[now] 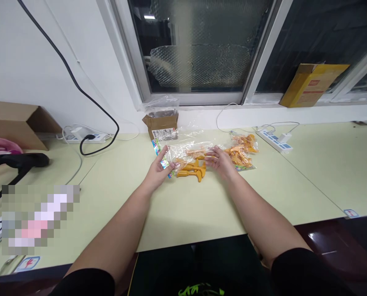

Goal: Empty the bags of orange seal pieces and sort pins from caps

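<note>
My left hand [158, 170] is closed on the printed end of a clear plastic bag [180, 153], thumb and fingers on its film. Near the bag's other end is my right hand [222, 162], fingers spread and slightly curled, with orange pieces by the fingertips. Whether those fingers grip the film is hard to make out. Several orange toy hammers [191, 173] lie on the table just below the bag, between both hands. To the right of my right hand rests a second clear bag [241, 152] filled with orange toy pieces.
Behind the bags stands a small open cardboard box [163, 125]. A power strip [275, 141] lies at the right, another [91, 137] at the left with a black cable [98, 105]. A large carton [17, 119] is far left. A yellow box [312, 84] leans against the window.
</note>
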Available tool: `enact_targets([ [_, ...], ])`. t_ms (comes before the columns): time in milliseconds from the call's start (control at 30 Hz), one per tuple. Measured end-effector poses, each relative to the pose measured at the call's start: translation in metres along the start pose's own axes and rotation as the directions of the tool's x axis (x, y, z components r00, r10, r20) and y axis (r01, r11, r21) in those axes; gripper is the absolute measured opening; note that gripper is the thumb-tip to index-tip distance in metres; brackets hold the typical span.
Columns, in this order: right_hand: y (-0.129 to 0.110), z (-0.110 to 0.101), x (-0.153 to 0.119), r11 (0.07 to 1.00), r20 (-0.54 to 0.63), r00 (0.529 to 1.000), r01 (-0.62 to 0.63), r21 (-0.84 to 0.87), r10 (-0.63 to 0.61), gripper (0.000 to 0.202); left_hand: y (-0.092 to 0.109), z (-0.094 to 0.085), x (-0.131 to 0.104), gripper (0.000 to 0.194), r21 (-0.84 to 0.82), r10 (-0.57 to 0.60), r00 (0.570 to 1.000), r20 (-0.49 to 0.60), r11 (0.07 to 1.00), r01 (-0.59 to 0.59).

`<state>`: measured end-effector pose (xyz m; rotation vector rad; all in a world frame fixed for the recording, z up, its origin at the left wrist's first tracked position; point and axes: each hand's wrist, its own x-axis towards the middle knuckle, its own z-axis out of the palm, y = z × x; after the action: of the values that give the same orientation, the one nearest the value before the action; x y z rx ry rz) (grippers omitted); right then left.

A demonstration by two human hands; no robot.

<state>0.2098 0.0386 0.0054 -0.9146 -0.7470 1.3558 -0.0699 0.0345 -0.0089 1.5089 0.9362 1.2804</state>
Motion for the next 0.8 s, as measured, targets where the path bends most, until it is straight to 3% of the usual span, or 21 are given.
enact_targets([
  [200, 0.014, 0.011, -0.008, 0.986, 0.199, 0.975, -0.071, -0.153, 0.101, 0.034, -0.001, 0.009, -0.004, 0.092, 0.124, 0.099, 0.993, 0.059, 0.987, -0.106],
  [333, 0.013, 0.011, -0.007, 0.989, 0.15, 0.986, -0.052, -0.137, 0.073, 0.023, 0.003, 0.013, -0.005, 0.097, 0.079, 0.067, 0.997, 0.035, 0.994, -0.07],
  [567, 0.002, 0.01, -0.006, 0.988, 0.062, 0.987, -0.153, 0.034, 0.15, 0.011, 0.005, 0.01, -0.004, 0.117, -0.049, 0.034, 0.999, 0.014, 0.998, -0.033],
  [700, -0.005, 0.002, -0.002, 0.981, 0.082, 0.978, -0.194, 0.025, 0.191, 0.013, 0.006, 0.0, 0.002, 0.096, -0.14, 0.024, 0.997, -0.069, 0.99, -0.034],
  [800, -0.008, -0.004, 0.0, 0.97, 0.109, 0.964, -0.24, -0.026, 0.242, 0.01, 0.009, -0.009, 0.008, 0.069, -0.281, -0.097, 0.99, -0.106, 0.958, 0.064],
])
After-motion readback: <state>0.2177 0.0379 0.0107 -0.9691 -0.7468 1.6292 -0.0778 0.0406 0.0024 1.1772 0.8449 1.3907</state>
